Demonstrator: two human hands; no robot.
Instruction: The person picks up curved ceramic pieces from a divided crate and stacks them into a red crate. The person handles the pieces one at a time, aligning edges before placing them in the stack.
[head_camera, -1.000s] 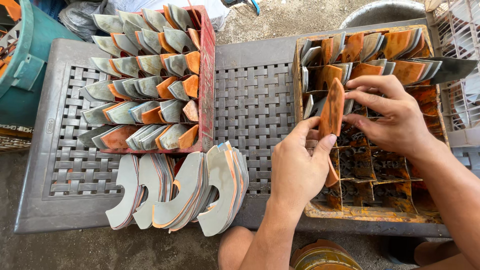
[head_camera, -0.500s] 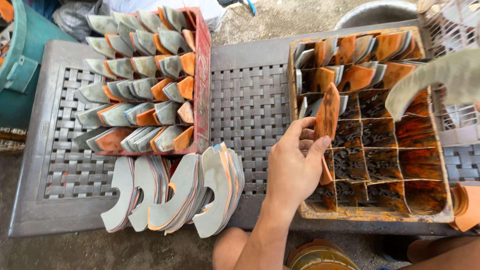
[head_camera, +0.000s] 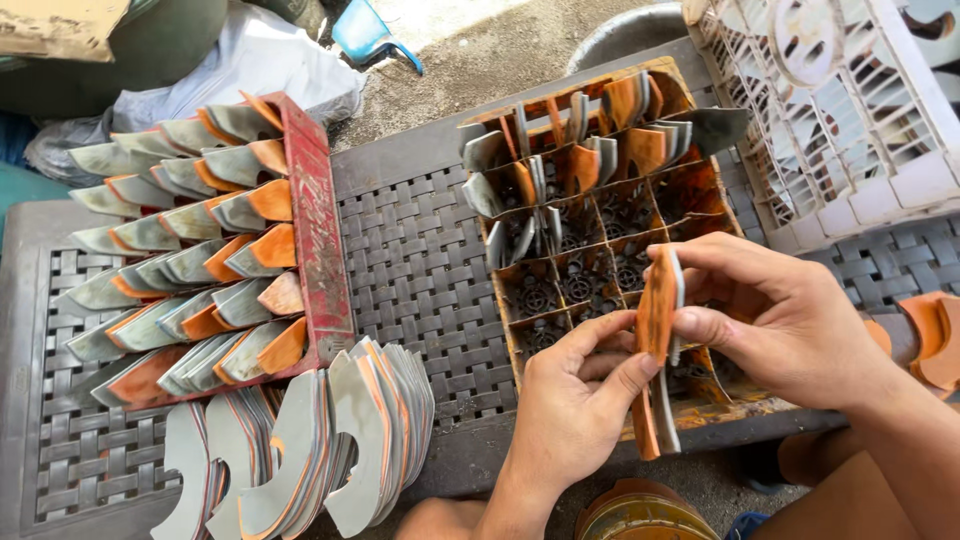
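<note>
Grey lattice desk (head_camera: 420, 260); on it, red rack (head_camera: 318, 225) and orange divided tray (head_camera: 600, 250) of curved blades. Loose blade stack (head_camera: 320, 450) at front. Left hand (head_camera: 570, 410) and right hand (head_camera: 790, 320), grips closed, pinch orange-grey blades (head_camera: 658, 330) above tray's near edge.

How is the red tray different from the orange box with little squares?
The red tray is crammed with curved grey-and-orange blades in every row; the orange box has blades only in its far squares, while the near ones show bare. The tray sits left, away from both hands; the box sits under the left hand and right hand. Both rest on the woven grey table.
</note>
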